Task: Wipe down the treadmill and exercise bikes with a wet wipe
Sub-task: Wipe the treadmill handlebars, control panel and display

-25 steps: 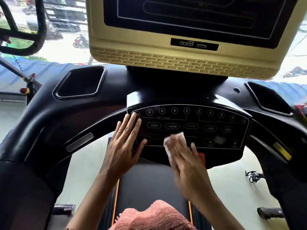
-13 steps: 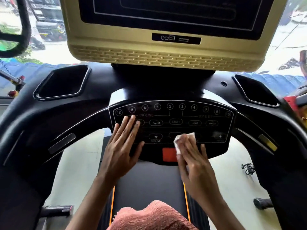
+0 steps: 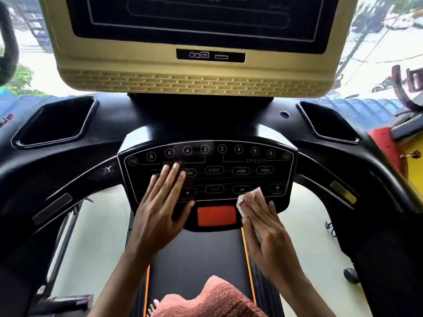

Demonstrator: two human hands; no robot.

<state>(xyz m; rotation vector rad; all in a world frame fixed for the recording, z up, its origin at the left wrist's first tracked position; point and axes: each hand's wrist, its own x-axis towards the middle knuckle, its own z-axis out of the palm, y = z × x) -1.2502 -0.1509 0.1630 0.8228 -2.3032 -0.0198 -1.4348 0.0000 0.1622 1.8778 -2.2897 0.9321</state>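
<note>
1. The left hand (image 3: 160,209) covers most of the panel's (image 3: 229,179) MODE label and part of PAUSE.
2. The wipe (image 3: 243,203) lies mostly under the right hand (image 3: 267,234), both blurred.
3. The screen (image 3: 199,21) runs off the top edge.

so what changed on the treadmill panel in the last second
The right hand slid the white wet wipe rightward along the bottom row of the black treadmill button panel, from left of centre to between the minus button and plus button, pressing it throughout. The left hand stayed flat on the panel's left side.
</note>
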